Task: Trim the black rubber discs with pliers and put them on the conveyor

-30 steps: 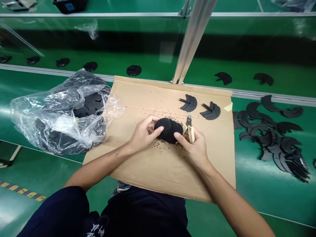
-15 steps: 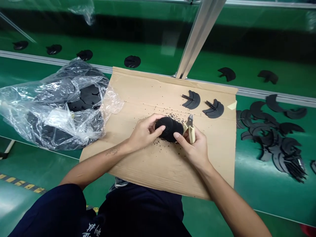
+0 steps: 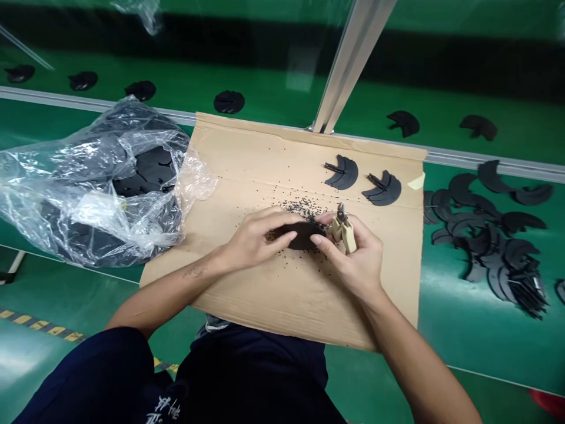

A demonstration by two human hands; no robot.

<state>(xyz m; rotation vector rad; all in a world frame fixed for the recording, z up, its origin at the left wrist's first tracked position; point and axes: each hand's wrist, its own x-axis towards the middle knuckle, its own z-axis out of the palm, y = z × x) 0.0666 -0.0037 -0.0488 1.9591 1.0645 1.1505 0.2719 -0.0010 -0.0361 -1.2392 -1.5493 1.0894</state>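
A black round plastic part (image 3: pixel 300 234) lies almost flat between both hands over a sheet of brown cardboard (image 3: pixel 273 294). My left hand (image 3: pixel 253 238) grips its left edge with thumb and fingers closed round it. My right hand (image 3: pixel 355 256) pinches the part's right edge with thumb and forefinger and also holds small cutters with cream handles (image 3: pixel 345 228) in the palm. Tiny black trimmings (image 3: pixel 300 207) are scattered on the cardboard behind the part.
Two black crescent pieces (image 3: pixel 341 172) (image 3: pixel 383 188) lie at the cardboard's far right. A heap of crescent offcuts (image 3: pixel 489 235) covers the green table on the right. A clear plastic bag of black parts (image 3: pixel 110 188) sits left. A slanted metal post (image 3: pixel 348 59) rises behind; more black parts (image 3: pixel 229 101) lie on the belt.
The black part has tipped from facing me to nearly flat over the cardboard. Both hands shifted slightly with it, and the cutters rose a little in my right hand.
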